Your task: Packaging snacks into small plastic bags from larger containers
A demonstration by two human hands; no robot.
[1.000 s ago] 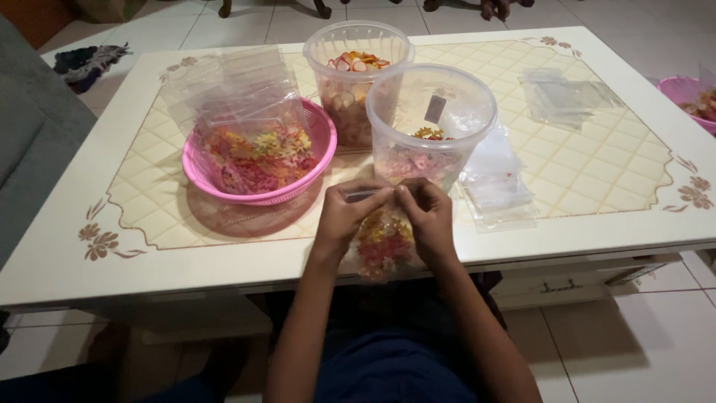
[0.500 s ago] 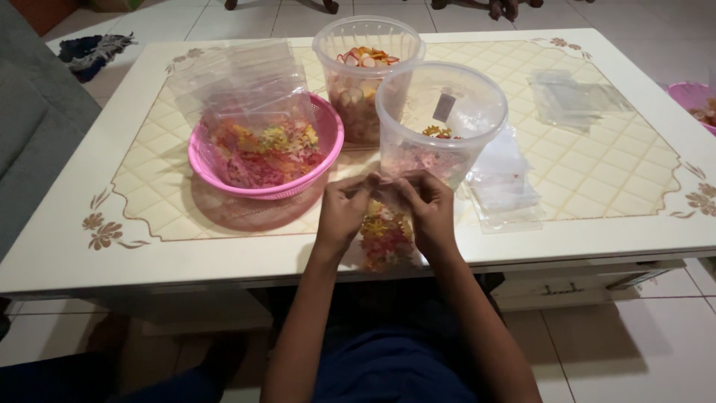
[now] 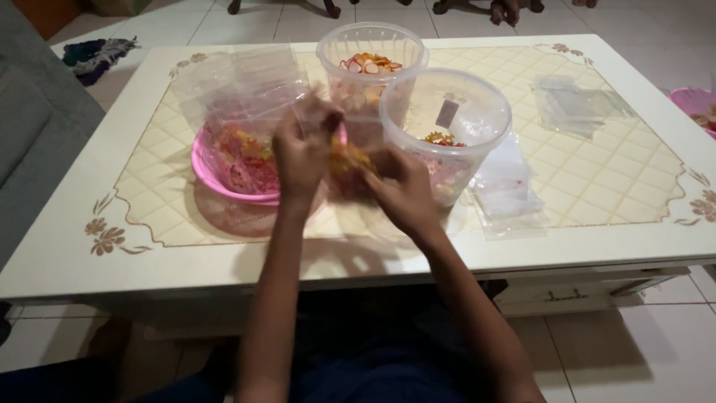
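Since the earlier pictures both hands have lifted away from the near edge of the tabletop (image 3: 89, 261) and swung up and to the left, carrying the small clear packet (image 3: 349, 160) of coloured pieces with them — it no longer hangs at the table's front edge but sits above the gap between the pink basket (image 3: 216, 179) and the near clear tub (image 3: 445, 123). The left hand (image 3: 302, 149) is closed about the packet's left side, fingers curled; the right hand (image 3: 403, 186) pinches its right end. Both are blurred by motion, so how tight the hold is I cannot tell exactly, though neither looks spread open.

As a judgement of progress: the packet looks filled and its mouth handled, so this one seems near finished — only setting it down would be left. Much remains overall. The pink basket, toward the left of the tabletop, is loaded with mixed red, yellow and orange pieces under a heap of empty clear bags (image 3: 239, 82). The far tub (image 3: 371, 63) holds sliced-looking pieces, the near tub a low layer of pinkish ones. More flat empty bags (image 3: 507, 190) lie just right of the near tub, and another stack (image 3: 578, 101) sits toward the far right corner.
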